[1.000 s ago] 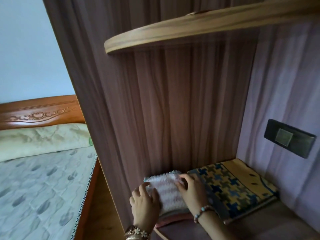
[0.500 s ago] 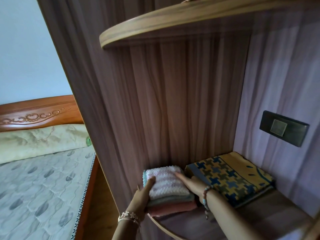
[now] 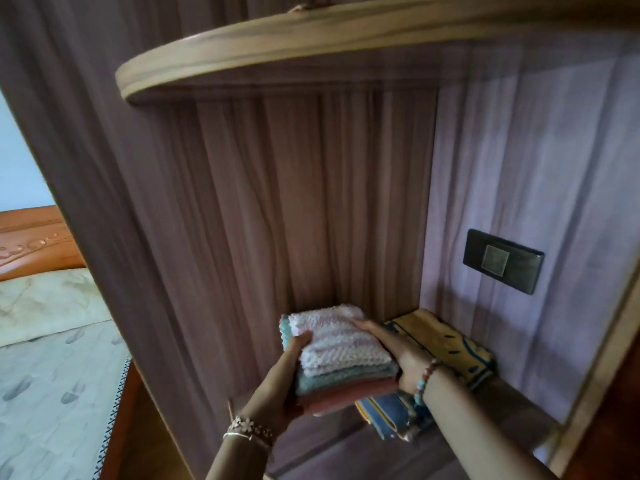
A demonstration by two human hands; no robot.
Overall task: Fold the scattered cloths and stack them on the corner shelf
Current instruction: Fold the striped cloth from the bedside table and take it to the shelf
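Folded cloths [image 3: 341, 355], between both hands' grip

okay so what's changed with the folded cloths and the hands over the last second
The left hand and right hand went from resting on top of the stack of folded cloths to a grip on its two sides, and it now looks lifted clear of the shelf. The patterned yellow and blue cloth stayed put beside it.

Dim, soft daylight enters from the left, where the bed [image 3: 52, 341] looks brightest. The shelf [image 3: 398, 455] recess sits in shadow. Wide-angle bending curves the edges, and slight blur softens detail.
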